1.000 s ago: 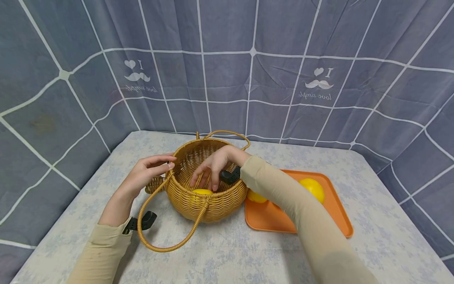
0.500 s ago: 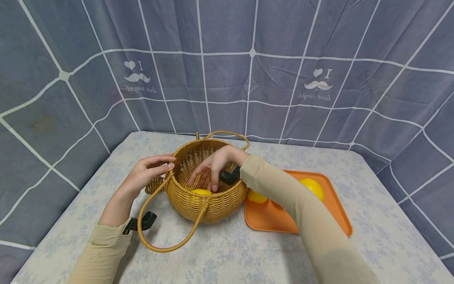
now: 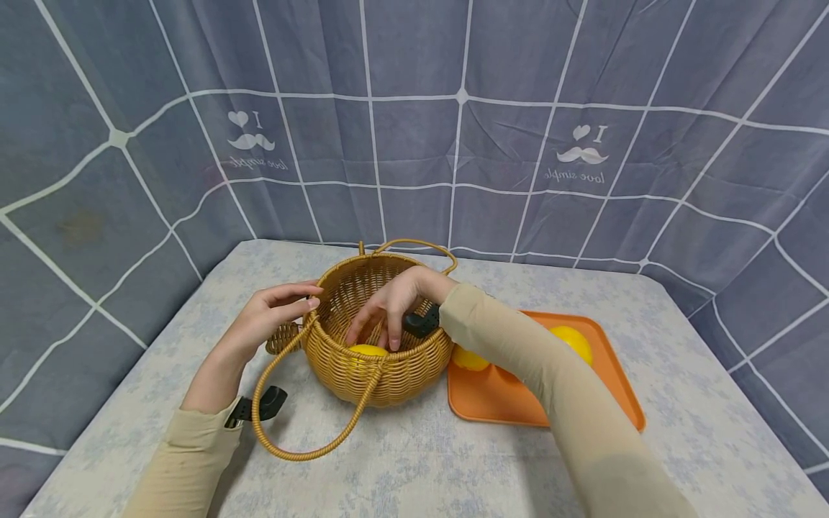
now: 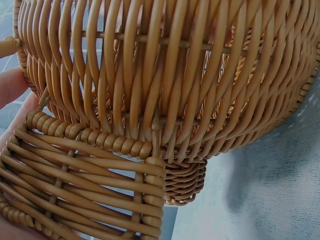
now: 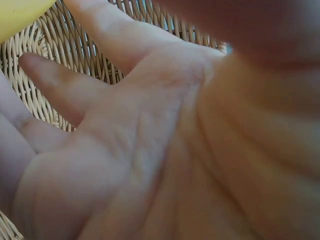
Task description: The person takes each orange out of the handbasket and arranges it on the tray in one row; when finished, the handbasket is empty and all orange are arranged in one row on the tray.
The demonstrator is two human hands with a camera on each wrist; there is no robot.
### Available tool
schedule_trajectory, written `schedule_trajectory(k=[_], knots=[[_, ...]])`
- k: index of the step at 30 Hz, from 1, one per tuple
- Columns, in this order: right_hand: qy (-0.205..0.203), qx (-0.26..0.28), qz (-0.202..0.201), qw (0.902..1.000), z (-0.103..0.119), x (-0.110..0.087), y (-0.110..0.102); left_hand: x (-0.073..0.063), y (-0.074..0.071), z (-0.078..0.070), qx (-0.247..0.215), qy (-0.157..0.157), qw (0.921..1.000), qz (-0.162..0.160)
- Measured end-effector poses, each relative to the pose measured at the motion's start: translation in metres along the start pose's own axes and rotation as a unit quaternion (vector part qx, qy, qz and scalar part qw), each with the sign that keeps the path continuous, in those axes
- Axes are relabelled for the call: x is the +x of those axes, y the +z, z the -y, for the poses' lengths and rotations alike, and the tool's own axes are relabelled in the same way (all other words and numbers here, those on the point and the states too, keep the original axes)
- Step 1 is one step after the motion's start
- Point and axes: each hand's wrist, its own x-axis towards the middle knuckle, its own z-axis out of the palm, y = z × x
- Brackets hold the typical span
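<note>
A round wicker basket (image 3: 382, 374) stands on the table. My left hand (image 3: 262, 316) is at its left rim, fingers fairly straight, with fingertips and thumb right at the edge. In the left wrist view, a woven flap (image 4: 85, 175) on the basket's side partly hides these fingers. Reaching down inside the basket, my right hand (image 3: 391, 306) has its fingers spread and loosely bent. A smooth yellow round fruit (image 3: 369, 350) lies near those fingertips, mostly hidden by the front wall. The right wrist view shows the bare palm, with the yellow fruit (image 5: 20, 15) beyond the fingers.
An orange tray (image 3: 495, 406) to the right holds yellow fruits, one (image 3: 573, 344) beyond my right sleeve and another (image 3: 470, 358) partly behind it. One basket handle (image 3: 311, 455) loops down in front; the other handle (image 3: 421, 242) stands out at the back. A grid-patterned curtain (image 3: 414, 144) hangs behind.
The right hand's fingers have shifted slightly inside the basket, near the yellow fruit. The left hand, basket and tray stay where they were.
</note>
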Motion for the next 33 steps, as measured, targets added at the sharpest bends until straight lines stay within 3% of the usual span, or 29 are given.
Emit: schedule_trajectory(k=[10,23,33], knots=[[-0.019,-0.035,0.011,0.9991,-0.001,0.0033,-0.0024,-0.0007,-0.0004,0.0003,0.006,0.001,1.0,-0.001],[0.002,-0.006,0.015,0.9999,0.0,0.0044,-0.001,-0.0004,-0.0006,0.0018,0.0,0.003,1.0,-0.001],[-0.005,0.007,0.0,1.0,-0.0002,0.0029,-0.0008,0.0006,-0.0004,0.003,-0.006,0.006,1.0,0.0]])
